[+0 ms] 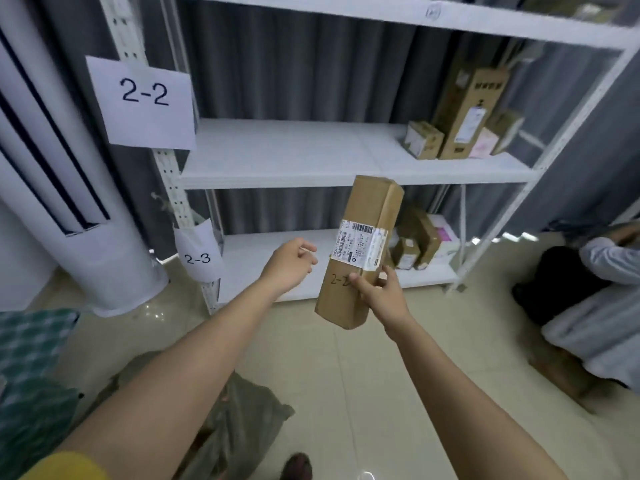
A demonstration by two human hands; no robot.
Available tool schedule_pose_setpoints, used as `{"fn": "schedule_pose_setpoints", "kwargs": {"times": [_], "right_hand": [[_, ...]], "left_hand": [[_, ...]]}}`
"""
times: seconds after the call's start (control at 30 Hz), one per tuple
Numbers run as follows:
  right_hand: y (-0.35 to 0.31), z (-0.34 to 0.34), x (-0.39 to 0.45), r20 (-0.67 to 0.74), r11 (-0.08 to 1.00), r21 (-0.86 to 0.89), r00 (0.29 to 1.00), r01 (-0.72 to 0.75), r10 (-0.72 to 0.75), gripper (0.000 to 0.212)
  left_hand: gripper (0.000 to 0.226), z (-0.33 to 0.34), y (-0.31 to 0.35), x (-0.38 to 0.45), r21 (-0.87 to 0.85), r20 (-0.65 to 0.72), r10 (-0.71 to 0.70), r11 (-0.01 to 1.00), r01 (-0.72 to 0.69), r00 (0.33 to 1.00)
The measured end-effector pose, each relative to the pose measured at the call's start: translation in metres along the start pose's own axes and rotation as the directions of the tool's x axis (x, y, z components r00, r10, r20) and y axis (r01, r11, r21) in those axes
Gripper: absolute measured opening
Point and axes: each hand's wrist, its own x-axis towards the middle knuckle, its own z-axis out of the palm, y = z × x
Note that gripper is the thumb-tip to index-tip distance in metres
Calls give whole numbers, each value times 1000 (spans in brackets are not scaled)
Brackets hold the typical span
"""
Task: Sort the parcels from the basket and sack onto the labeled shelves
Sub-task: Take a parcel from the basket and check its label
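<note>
Nearest, the sack (239,420) lies slumped on the floor. Above it the right hand (382,294) has its fingers clamped on a box (360,251), tilted so its "2-2" mark shows. The left hand (289,261) hangs loose, fingers apart. Beyond, shelf (294,150) by the 2-2 sign (143,102) looks its destination.

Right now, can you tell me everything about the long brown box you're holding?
The box is long, narrow and made of brown cardboard, sealed with tape. A white shipping label with a barcode wraps its middle, and "2-2" is handwritten below it. It is held up in the air, nearly upright and tilted a little to the right, in front of the white shelves. Only the right hand touches it, gripping its lower part, thumb across the front. The left hand is apart from it.
</note>
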Motion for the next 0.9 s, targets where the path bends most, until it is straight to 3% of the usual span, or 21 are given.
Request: {"fn": "schedule_pose_setpoints", "kwargs": {"times": [0.17,0.3,0.47,0.7,0.9], "right_hand": [[-51,-27,81,-33,997,-28,997,75,-76,56],[-79,-53,144,-90,997,-31,993,68,-70,80],[-105,-100,219,-146,993,-59,983,102,-110,82],[-149,-178,347,-64,965,-150,972,214,-225,74],[-169,-227,445,40,963,-112,969,247,-244,64]], "left_hand": [[22,11,57,81,-9,-22,102,995,-102,995],[20,28,95,151,-1,-13,132,991,-132,991],[25,65,141,230,123,23,171,977,-173,985],[27,105,214,342,196,-47,225,957,-212,973],[30,147,259,412,181,-127,169,973,-144,977]]}}
